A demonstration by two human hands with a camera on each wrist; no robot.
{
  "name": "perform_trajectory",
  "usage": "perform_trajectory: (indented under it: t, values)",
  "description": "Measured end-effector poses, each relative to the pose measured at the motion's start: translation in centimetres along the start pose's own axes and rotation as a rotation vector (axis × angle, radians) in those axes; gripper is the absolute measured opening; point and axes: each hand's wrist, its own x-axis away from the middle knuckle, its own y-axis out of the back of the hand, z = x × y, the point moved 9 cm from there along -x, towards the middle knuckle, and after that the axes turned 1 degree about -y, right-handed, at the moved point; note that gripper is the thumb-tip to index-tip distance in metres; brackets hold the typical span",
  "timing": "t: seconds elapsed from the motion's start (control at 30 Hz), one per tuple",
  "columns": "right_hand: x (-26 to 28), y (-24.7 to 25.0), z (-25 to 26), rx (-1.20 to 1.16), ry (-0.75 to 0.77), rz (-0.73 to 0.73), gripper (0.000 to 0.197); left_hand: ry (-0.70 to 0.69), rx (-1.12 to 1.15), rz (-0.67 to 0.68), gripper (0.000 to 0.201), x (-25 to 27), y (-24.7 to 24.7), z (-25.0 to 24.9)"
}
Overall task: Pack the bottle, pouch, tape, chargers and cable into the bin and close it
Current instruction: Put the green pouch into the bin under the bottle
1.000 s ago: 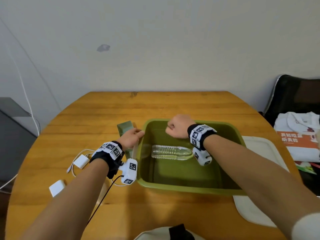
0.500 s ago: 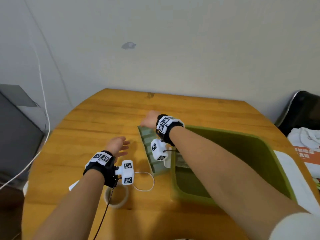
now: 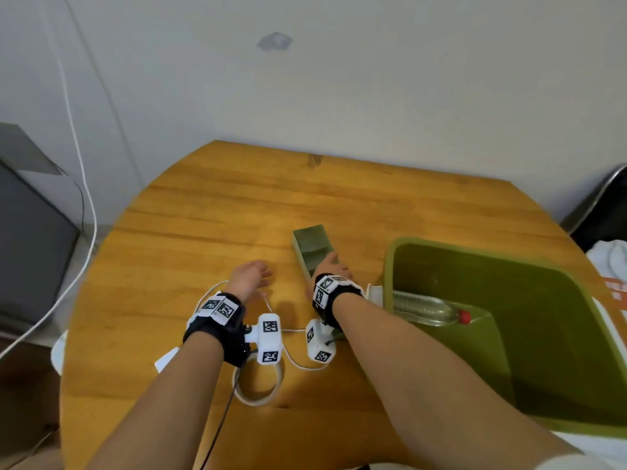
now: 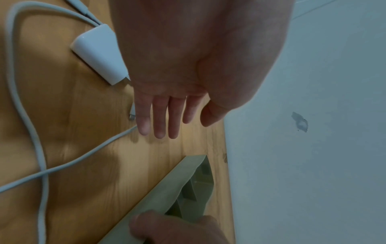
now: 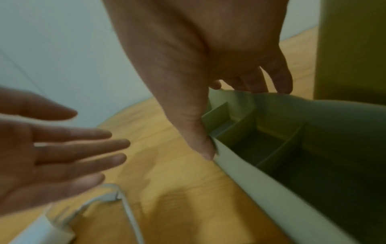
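Heads up on that pouch (image 3: 312, 247) — it's an open-topped thing with dividers inside, and your right hand (image 3: 329, 266) only has it by the near end, thumb on the outer wall and fingers hooked over the far wall. Lift it from one end like that and I'd guess the far end sags or swings, and it could clip the rim of the bin (image 3: 390, 266), which stands just beside that hand on its outer side. Grab it closer to the middle, or bring the other hand in.

Second worry: the cable (image 4: 25, 115). It loops across the table (image 3: 237, 205) right under and behind your left hand (image 3: 249, 276), which hovers spread and flat, holding nothing. Its fingertips are almost over one strand, and a charger (image 4: 98, 52) lies under the heel of that palm. Swing that wrist carelessly and you'd probably snag the loop and drag the charger along.

The tape (image 3: 258, 385) lies back by your left wrist, partly under the wrist camera. The bottle (image 3: 427, 310) is already lying in the bin, beyond your right forearm. Can't tell where the second charger ends up; there's something white near the bin's corner by your right wrist.
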Motion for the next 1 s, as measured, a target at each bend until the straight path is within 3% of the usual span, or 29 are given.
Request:
perform_trajectory:
  t: [0.07, 0.17, 0.2, 0.3, 0.4, 0.47, 0.53, 0.6, 0.63, 0.7, 0.77, 0.9, 1.0]
  values:
    - [0.0, 0.5, 0.1, -0.013, 0.027, -0.032, 0.096, -0.017, -0.017, 0.009, 0.040, -0.1, 0.0, -0.5]
    - [0.7, 2.1, 2.1, -0.037, 0.069, 0.023, 0.119, -0.068, -0.029, -0.005, 0.046, -0.1, 0.5, -2.0]
    - [1.0, 3.0, 3.1, -0.048, 0.099, 0.049, 0.116, -0.091, -0.029, -0.020, 0.049, 0.2, 0.7, -2.9]
    - [4.1, 7.8, 7.2, -0.108, 0.325, 0.153, 0.075, -0.216, -0.016, -0.076, 0.061, 1.9, 1.0, -6.8]
    - [7.7, 13.5, 9.8, -0.146, 0.535, 0.145, 0.079, -0.416, 0.055, -0.042, 0.060, 5.8, 0.0, -12.1]
    - [10.4, 17.6, 9.1, -0.179, 0.635, 0.097, 0.061, -0.556, 0.129, -0.053, 0.059, 8.9, -0.3, -15.9]
    - [13.0, 21.1, 7.2, -0.190, 0.731, 0.057, 0.049, -0.661, 0.207, -0.102, 0.067, 11.6, -0.1, -18.9]
    - [14.9, 24.0, 3.9, -0.137, 0.786, 0.009, 0.078, -0.722, 0.245, -0.150, 0.075, 14.1, -0.3, -20.9]
    - [15.2, 25.0, 2.1, -0.126, 0.794, -0.011, 0.094, -0.752, 0.230, -0.162, 0.070, 15.3, -0.9, -21.5]
    - [15.4, 26.2, -2.2, -0.120, 0.810, -0.024, 0.101, -0.802, 0.118, -0.115, 0.049, 17.9, -3.7, -22.2]
    - [15.5, 26.4, -6.5, -0.086, 0.826, -0.032, 0.102, -0.803, -0.013, -0.027, 0.036, 19.4, -6.9, -21.2]
    - [14.2, 24.6, -16.6, 0.089, 0.761, -0.042, 0.111, -0.693, -0.227, 0.081, 0.030, 19.9, -13.8, -16.7]
    - [12.1, 21.0, -21.9, 0.160, 0.724, 0.063, 0.109, -0.607, -0.498, 0.170, 0.027, 18.7, -18.0, -12.7]
